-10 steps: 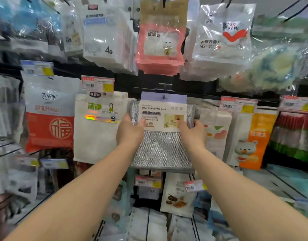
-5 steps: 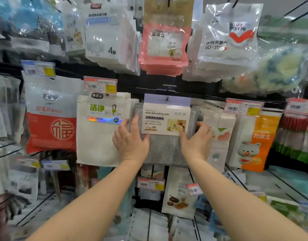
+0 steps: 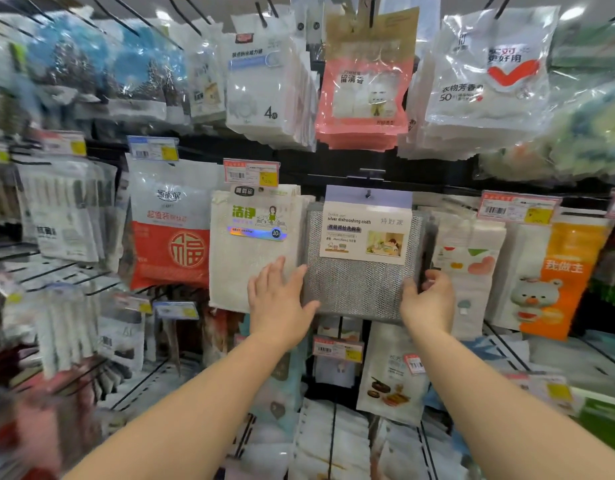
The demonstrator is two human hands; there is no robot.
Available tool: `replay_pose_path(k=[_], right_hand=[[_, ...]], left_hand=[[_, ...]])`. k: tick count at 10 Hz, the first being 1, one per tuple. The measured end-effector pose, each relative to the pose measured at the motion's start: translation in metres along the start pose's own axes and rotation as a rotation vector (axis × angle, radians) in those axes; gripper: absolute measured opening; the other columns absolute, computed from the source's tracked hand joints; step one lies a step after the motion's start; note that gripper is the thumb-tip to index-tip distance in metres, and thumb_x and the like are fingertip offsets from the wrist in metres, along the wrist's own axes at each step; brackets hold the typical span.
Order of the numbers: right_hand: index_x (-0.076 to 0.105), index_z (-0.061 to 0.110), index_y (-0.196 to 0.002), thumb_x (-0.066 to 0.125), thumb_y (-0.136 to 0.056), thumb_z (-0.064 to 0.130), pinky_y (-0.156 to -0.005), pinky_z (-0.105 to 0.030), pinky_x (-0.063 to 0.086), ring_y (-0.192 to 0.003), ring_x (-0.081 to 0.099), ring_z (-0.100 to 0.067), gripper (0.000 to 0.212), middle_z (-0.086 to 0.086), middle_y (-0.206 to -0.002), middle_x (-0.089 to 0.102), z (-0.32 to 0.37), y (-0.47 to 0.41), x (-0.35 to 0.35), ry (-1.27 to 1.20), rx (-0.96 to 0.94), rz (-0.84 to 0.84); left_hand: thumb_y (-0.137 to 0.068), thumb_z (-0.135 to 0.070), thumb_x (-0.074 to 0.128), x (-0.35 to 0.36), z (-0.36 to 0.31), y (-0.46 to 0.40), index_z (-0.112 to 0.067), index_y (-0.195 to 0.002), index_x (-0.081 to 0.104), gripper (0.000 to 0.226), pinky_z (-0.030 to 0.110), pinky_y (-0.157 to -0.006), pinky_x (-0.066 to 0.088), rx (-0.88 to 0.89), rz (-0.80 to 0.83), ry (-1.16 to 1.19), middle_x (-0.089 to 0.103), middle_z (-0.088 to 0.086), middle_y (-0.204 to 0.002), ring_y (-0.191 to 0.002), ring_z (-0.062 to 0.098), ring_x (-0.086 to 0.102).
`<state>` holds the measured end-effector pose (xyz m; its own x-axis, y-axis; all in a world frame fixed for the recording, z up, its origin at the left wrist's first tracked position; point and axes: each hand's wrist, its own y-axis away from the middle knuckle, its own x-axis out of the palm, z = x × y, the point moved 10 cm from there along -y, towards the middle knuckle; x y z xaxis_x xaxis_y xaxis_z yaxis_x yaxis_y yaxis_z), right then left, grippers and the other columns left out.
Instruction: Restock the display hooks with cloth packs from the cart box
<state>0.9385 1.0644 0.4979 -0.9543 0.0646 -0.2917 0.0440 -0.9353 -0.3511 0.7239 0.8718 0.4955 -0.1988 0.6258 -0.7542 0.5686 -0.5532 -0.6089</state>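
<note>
The silver dishwashing cloth pack (image 3: 363,258) hangs on its hook (image 3: 368,193) in the middle row, so this pack seems placed. The left hand (image 3: 280,299) lies open on its lower left corner; the right hand (image 3: 429,301) pinches its right edge. The cart box is not visible, so what is left is unknown.

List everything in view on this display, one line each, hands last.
silver cloth pack: one stack, grey mesh with lilac header, centre hook
beige pack: one stack, cream, left of the silver one
red pack: one, red and white, further left
heart pack: one stack, white, right of the silver one
orange pack: one, orange, far right
pink pack: one stack, pink, upper row
price tags: several, pink or blue
left hand: open, at the silver pack's lower left
right hand: gripping its lower right edge
</note>
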Motion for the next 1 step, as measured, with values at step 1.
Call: replay_pose_path(k=[1], right_hand=[[0.05, 0.015, -0.123, 0.061, -0.09, 0.03, -0.084, -0.037, 0.046, -0.097, 0.058, -0.027, 0.038, -0.01, -0.119, 0.059, 0.0099, 0.0203, -0.0118, -0.005, 0.001, -0.029]], left_hand=[[-0.08, -0.056, 0.057, -0.0283, 0.0072, 0.0019, -0.033, -0.14, 0.036, 0.068, 0.047, -0.115, 0.012, 0.004, -0.048, 0.029, 0.023, 0.009, -0.155, -0.141, 0.029, 0.019]])
